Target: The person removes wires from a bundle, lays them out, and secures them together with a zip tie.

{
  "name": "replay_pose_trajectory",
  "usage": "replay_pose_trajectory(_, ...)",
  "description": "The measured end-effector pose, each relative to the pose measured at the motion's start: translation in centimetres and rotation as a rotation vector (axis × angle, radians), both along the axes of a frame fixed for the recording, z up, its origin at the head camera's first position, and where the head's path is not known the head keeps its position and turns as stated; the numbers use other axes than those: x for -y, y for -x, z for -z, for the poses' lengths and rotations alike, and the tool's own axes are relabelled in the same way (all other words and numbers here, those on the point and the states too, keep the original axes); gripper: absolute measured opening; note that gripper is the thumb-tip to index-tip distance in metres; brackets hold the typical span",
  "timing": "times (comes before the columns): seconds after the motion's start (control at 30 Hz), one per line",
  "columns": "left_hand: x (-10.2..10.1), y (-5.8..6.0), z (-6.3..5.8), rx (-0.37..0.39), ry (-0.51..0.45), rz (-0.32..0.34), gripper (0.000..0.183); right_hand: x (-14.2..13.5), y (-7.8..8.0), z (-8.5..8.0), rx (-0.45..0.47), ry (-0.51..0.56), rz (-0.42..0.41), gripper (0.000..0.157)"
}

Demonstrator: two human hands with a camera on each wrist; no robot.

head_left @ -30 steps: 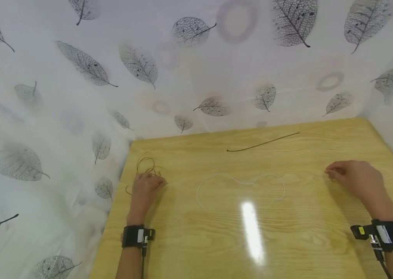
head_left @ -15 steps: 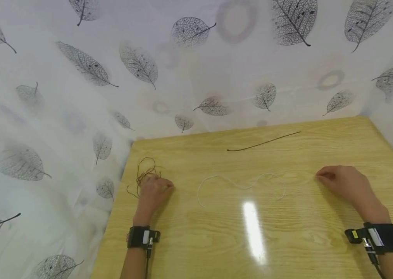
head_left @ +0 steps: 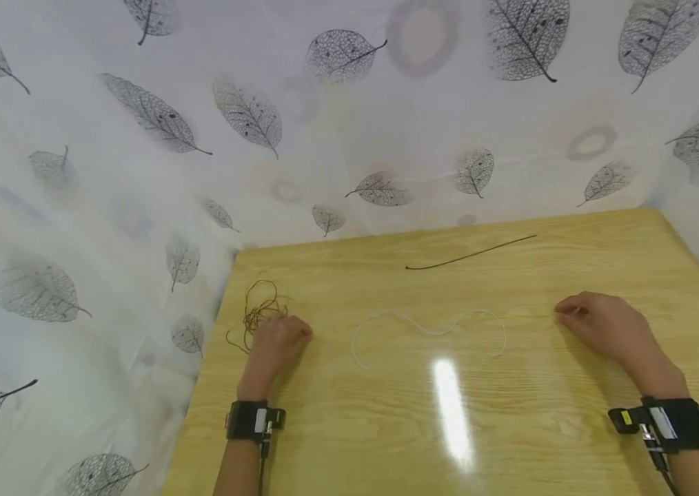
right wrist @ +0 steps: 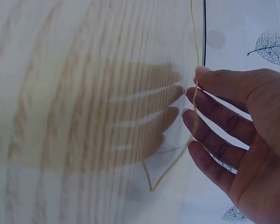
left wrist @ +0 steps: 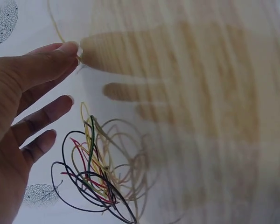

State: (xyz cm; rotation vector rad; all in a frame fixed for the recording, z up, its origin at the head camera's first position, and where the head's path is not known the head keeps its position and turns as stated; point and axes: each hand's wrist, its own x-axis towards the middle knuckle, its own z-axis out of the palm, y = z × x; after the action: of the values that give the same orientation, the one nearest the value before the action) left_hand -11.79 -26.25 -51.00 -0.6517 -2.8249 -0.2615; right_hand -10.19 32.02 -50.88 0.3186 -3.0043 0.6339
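My left hand is at the left of the table, pinching a thin yellow string between thumb and index finger. Right behind that hand lies a tangle of strings; the left wrist view shows black, red, green and yellow ones in it. On the right side my right hand pinches the yellow string too, and its tail hangs past the other fingers down to the table. Between the hands the yellow string is too faint to follow in the head view. A white string lies in a wavy curve between them.
One dark string lies almost straight near the back of the wooden table. Leaf-patterned sheeting rises along the back and both sides. Black camera straps circle both wrists, with cables running down.
The left hand has shifted slightly right, baring more of the tangle. My right hand has come inward to the left. The white and dark strings look unmoved.
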Motion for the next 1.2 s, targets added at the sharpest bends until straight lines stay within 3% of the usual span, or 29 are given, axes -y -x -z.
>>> replay_pose_trajectory(0.17,0.0,-0.2,-0.2,0.054,-0.012,-0.004,0.010,0.2,0.1,-0.1,-0.012,0.006,0.011,0.018)
replay_pose_trajectory(0.33,0.5,-0.2,-0.7,0.061,-0.065,0.001,0.011,0.6,0.3,-0.7,-0.045,0.024,0.011,0.017)
replay_pose_trajectory(0.53,2.4,0.3,-1.8,-0.035,-0.137,-0.054,0.020,2.4,1.1,-2.1,-0.104,0.029,-0.027,0.017)
replay_pose_trajectory(0.63,3.5,0.8,-2.5,-0.100,-0.098,-0.072,0.025,4.0,1.7,-3.0,-0.117,0.030,-0.058,0.017)
replay_pose_trajectory(0.77,4.4,1.4,-3.1,-0.151,-0.028,-0.044,0.024,6.5,2.7,-4.0,-0.143,0.043,-0.099,0.017)
replay_pose_trajectory(0.87,4.8,1.8,-3.0,-0.125,-0.027,-0.040,0.019,8.7,3.5,-4.6,-0.143,0.065,-0.144,0.017)
replay_pose_trajectory(1.07,5.0,1.9,-1.5,-0.032,-0.037,-0.108,0.014,13.3,4.4,-5.8,-0.115,0.079,-0.253,0.015)
replay_pose_trajectory(1.2,4.9,1.9,-1.4,-0.068,-0.023,-0.127,0.015,16.4,4.5,-6.4,-0.141,0.094,-0.332,0.014)
